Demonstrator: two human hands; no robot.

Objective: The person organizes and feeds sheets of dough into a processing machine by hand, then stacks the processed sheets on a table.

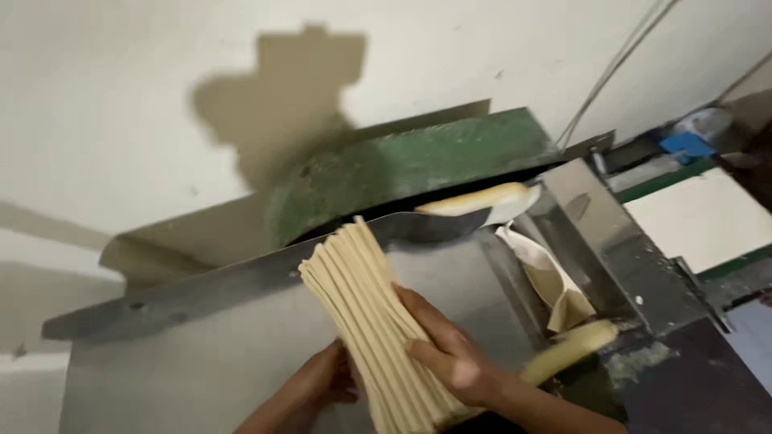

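On the steel feed chute (241, 337), both hands clamp the bundle of pale sticks (378, 329): right hand (450, 354) on top, left hand (322, 382) underneath. Keep ends flush, fingers back from green guard (418, 161).

left hand (328, 379): low centre, mostly hidden, fingers curled in a grip, palm facing right | right hand (450, 354): just right of the left, back of hand up, fingers (418, 312) spread and pressed flat, thumb forward | forearms: both bare, rising from the bottom edge, converging toward the hands
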